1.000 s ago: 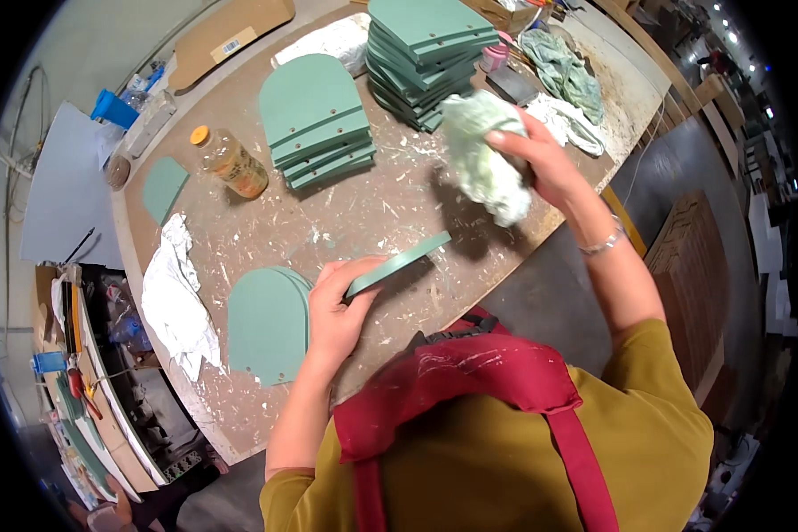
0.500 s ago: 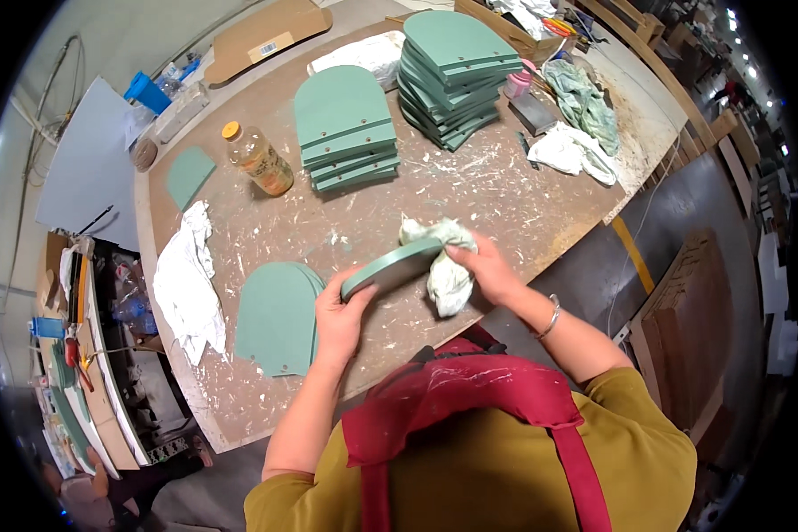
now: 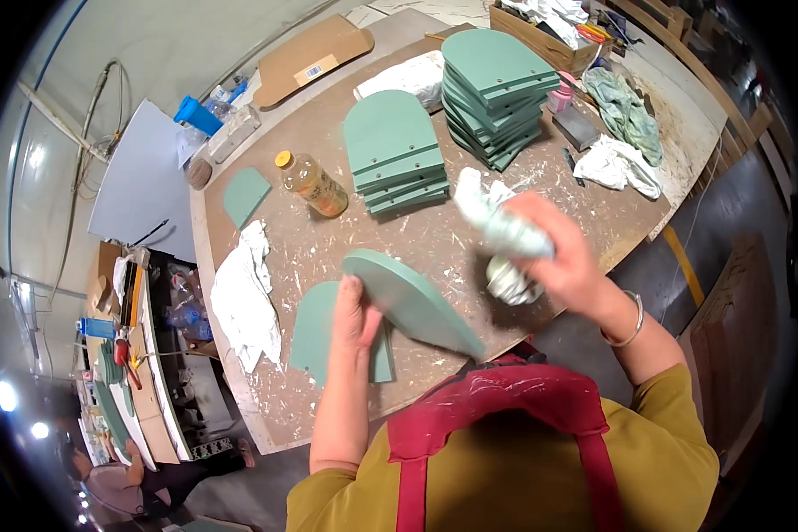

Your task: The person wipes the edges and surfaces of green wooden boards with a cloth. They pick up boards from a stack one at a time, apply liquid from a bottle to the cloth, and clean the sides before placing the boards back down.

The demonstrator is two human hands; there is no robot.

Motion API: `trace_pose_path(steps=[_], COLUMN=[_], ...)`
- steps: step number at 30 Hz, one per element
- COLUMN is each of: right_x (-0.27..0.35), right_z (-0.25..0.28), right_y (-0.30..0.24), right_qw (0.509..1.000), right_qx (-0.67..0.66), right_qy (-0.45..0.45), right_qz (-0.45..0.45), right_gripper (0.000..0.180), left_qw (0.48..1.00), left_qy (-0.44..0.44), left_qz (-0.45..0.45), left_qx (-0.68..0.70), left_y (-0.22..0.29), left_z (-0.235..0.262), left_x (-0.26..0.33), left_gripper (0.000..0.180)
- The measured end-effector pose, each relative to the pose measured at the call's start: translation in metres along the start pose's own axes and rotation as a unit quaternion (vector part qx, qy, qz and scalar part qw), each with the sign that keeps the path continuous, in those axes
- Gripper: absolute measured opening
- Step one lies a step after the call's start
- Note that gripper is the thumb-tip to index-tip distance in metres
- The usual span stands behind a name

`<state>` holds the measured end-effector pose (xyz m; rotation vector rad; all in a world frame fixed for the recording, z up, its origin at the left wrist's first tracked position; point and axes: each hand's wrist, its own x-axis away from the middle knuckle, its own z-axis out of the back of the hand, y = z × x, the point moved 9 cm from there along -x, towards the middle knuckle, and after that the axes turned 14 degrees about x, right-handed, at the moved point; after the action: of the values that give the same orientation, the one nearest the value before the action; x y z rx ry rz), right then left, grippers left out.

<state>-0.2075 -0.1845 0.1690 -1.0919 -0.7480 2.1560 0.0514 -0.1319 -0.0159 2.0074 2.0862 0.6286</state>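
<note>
A green round-topped panel (image 3: pixel 412 306) is held up on a slant by my left hand (image 3: pixel 353 315), thumb on its near face. My right hand (image 3: pixel 563 257) grips a pale, stained rag (image 3: pixel 505 226), lifted above the table and apart from the panel; both are a little blurred. Part of the rag hangs below the fingers. Under my left hand lie a few more green panels (image 3: pixel 312 332), partly hidden by my forearm. A white cloth (image 3: pixel 246 297) is crumpled to their left.
Two stacks of green panels, a shorter one (image 3: pixel 395 133) and a taller one (image 3: pixel 496 66), stand farther back. Beside them are a yellow-capped bottle (image 3: pixel 315 184), a small green piece (image 3: pixel 246 197), a dark block (image 3: pixel 576 129) and another white cloth (image 3: pixel 619 166). Another person (image 3: pixel 120 483) is at lower left.
My right hand has come away from the panel with the rag and moved right. The panel has turned from nearly edge-on to show its broad face. The whole view has shifted slightly.
</note>
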Motion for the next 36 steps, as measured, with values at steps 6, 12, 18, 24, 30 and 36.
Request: trace_pose_path(steps=[6, 12, 18, 24, 30, 36], right_x=[-0.014, 0.011, 0.079, 0.058, 0.061, 0.021], right_z=[-0.096, -0.108, -0.061, -0.083, -0.089, -0.068], right_y=[-0.035, -0.019, 0.075, 0.093, 0.100, -0.010], right_qw=[0.979, 0.974, 0.935, 0.887, 0.935, 0.989], right_qx=[0.058, 0.019, -0.143, -0.329, -0.220, 0.136], right_qy=[-0.168, -0.213, -0.170, -0.013, -0.032, -0.031], right_qz=[0.096, 0.073, -0.276, -0.324, -0.276, 0.044], right_gripper=[0.031, 0.027, 0.035, 0.030, 0.030, 0.030], left_qw=[0.985, 0.995, 0.989, 0.907, 0.804, 0.785], left_qy=[0.057, 0.057, 0.053, 0.023, -0.010, 0.021], left_qz=[0.065, 0.003, -0.128, -0.154, -0.125, -0.126], left_qx=[-0.149, -0.082, -0.045, -0.391, -0.581, -0.606], left_y=[-0.034, -0.041, -0.006, -0.013, -0.031, -0.035], left_z=[-0.019, 0.016, -0.005, -0.037, -0.078, -0.065], left_x=[0.009, 0.041, 0.043, 0.045, 0.050, 0.054], left_gripper=[0.042, 0.035, 0.030, 0.023, 0.025, 0.028])
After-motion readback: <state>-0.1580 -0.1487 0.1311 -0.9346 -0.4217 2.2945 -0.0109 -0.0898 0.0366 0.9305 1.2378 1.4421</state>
